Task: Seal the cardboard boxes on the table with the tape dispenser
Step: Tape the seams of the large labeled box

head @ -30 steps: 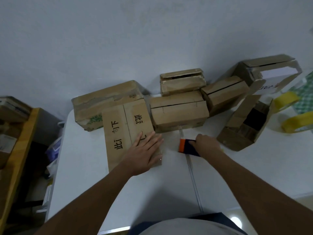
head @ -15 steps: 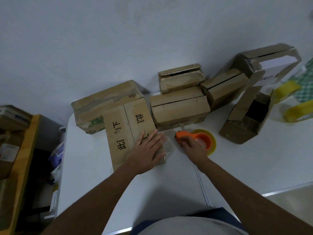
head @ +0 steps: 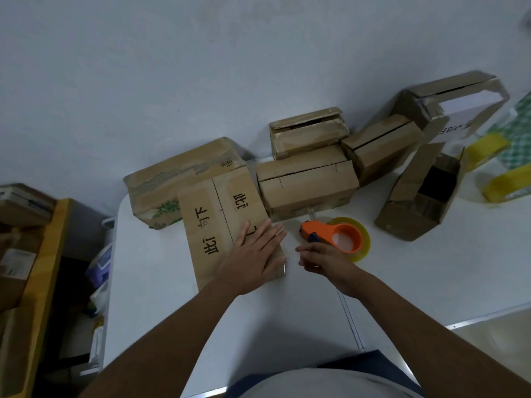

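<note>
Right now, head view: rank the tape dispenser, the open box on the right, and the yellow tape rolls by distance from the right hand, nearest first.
1. Tape dispenser: orange, just beyond the right hand, lying on the table, not gripped.
2. Open box: farther right and back, top flaps open.
3. Yellow tape rolls: far right edge of the table, past the open box.

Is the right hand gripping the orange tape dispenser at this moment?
No: the right hand hovers beside the orange tape dispenser, which lies on the white table by itself.
</note>
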Demonstrator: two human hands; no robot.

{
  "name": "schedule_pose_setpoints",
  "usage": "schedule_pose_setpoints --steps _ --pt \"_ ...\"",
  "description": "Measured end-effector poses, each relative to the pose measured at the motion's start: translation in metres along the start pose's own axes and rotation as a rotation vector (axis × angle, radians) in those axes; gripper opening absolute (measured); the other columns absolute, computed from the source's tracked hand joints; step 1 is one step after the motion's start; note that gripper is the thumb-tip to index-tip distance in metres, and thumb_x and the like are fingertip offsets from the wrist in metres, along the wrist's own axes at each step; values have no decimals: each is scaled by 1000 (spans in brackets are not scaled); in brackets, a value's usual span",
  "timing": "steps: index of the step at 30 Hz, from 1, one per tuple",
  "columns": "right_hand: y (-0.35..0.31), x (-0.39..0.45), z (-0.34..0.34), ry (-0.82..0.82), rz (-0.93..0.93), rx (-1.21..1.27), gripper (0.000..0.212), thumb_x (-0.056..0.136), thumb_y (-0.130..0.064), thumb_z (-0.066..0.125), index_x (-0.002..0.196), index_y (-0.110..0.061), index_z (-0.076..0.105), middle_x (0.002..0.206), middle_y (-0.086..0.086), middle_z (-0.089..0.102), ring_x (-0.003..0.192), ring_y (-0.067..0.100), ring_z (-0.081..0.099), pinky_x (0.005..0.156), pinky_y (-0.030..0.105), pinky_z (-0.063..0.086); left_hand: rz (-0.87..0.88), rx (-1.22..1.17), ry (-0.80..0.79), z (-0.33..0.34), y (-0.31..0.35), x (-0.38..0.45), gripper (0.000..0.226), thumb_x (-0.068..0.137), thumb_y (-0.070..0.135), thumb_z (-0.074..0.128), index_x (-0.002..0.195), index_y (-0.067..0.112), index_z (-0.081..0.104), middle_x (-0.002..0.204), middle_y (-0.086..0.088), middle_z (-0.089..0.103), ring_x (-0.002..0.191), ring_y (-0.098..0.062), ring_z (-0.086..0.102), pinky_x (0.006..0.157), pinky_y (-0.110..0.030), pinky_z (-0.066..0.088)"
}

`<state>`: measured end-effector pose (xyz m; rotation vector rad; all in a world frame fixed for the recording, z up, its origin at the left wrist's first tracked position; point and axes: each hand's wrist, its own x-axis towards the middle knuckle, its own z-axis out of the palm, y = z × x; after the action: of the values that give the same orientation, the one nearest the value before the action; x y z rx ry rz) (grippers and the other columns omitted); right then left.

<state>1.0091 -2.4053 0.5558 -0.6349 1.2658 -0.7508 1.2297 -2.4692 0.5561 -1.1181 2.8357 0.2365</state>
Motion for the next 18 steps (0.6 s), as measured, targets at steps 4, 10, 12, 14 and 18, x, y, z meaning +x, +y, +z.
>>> schedule_pose_setpoints --steps 4,10,12,14,18 --pt "-16 -3 -2 65 -66 -139 25 93 -16 64 115 -10 55 87 7 70 81 12 68 73 24 53 -4 -2 -3 0 1 -1 65 102 60 4 158 27 9 165 9 3 150 -8 -15 123 -51 -4" --pt "-26 -9 14 175 -276 -417 34 93 -8 61 122 -13 44 85 14 66 68 12 67 64 19 54 31 -221 72 -10 -8 -6 61 104 56 15 153 23 31 163 9 19 151 -5 1 124 -45 1" --pt "-21 -10 16 208 -315 -481 34 95 -9 59 124 -15 44 86 8 63 67 9 65 63 18 52 32 -189 55 -6 -15 -19 61 103 59 17 154 26 27 162 10 20 151 -4 3 124 -45 4" --pt "-15 -9 17 245 -350 -527 34 95 -10 58 125 -16 44 86 4 61 69 9 63 61 14 49 35 -137 10 1 -17 -32 64 102 60 20 157 28 12 164 10 11 151 -6 -1 124 -45 1" --pt "-6 -7 16 296 -363 -546 35 96 -13 58 127 -20 43 88 1 64 77 1 61 64 7 44 81 154 45 5 -13 -37 76 96 54 42 156 16 13 163 -3 22 150 -20 17 120 -50 19"
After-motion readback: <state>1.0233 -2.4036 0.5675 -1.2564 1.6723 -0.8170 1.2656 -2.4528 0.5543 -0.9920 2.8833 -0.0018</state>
